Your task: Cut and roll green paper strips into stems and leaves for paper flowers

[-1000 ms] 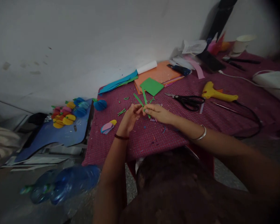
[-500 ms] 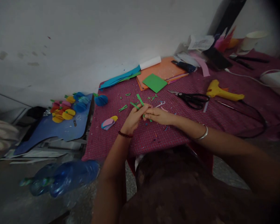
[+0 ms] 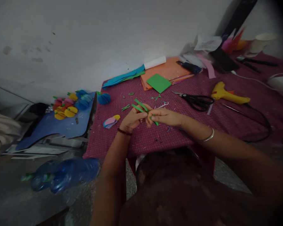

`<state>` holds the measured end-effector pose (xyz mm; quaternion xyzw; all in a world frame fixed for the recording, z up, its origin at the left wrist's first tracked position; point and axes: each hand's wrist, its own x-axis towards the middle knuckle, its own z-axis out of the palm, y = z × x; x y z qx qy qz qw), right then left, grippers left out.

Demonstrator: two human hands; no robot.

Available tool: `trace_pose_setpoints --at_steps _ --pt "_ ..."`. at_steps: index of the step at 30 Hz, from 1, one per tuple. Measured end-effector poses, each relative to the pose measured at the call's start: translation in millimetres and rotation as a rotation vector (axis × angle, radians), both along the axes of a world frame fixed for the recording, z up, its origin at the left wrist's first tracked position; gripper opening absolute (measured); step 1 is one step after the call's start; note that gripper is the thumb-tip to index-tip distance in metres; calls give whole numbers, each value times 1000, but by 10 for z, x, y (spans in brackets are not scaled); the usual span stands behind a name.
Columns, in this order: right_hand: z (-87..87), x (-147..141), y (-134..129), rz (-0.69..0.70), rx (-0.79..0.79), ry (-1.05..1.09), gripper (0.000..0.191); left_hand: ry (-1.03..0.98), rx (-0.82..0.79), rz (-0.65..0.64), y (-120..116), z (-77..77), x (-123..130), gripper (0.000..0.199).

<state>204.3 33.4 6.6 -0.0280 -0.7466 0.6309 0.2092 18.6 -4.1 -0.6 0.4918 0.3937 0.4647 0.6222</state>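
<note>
Two green strips (image 3: 141, 104) stick out past the fingers of my left hand (image 3: 134, 118), which is closed on them above the table. My right hand (image 3: 163, 116) meets it fingertip to fingertip, pinching the lower end of the green strips just below. Where the strips cross is partly hidden by my fingers. Left of my hands lies a small pile of pink, blue and yellow cut-outs (image 3: 110, 121). Green scraps (image 3: 125, 107) are scattered behind them, and a green square sheet (image 3: 158, 83) rests further back on orange sheets (image 3: 169, 69).
Black-handled scissors (image 3: 194, 100) and a yellow glue gun (image 3: 228, 94) with its cord lie to the right. A blue paper ball (image 3: 103, 98) sits at the table's left edge. More coloured balls (image 3: 70, 103) rest on a blue board (image 3: 61, 127). Large plastic bottles (image 3: 68, 175) lie on the floor.
The green strips have turned to a flatter slant and come closer together. My left thumb and right fingers have shifted along them. The whole view has moved slightly.
</note>
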Motion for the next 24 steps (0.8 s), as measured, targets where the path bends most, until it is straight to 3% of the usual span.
trace_pose_setpoints --at_steps 9,16,20,24 --pt "-31 -13 27 -114 15 37 33 -19 25 77 -2 62 59 35" --pt "-50 -34 60 -230 227 38 37 -126 14 121 16 2 100 29" --pt "-49 -25 72 -283 240 51 38 -222 -6 111 21 -41 127 24" --pt "-61 -19 74 -265 232 54 38 -277 -47 84 38 -111 152 31"
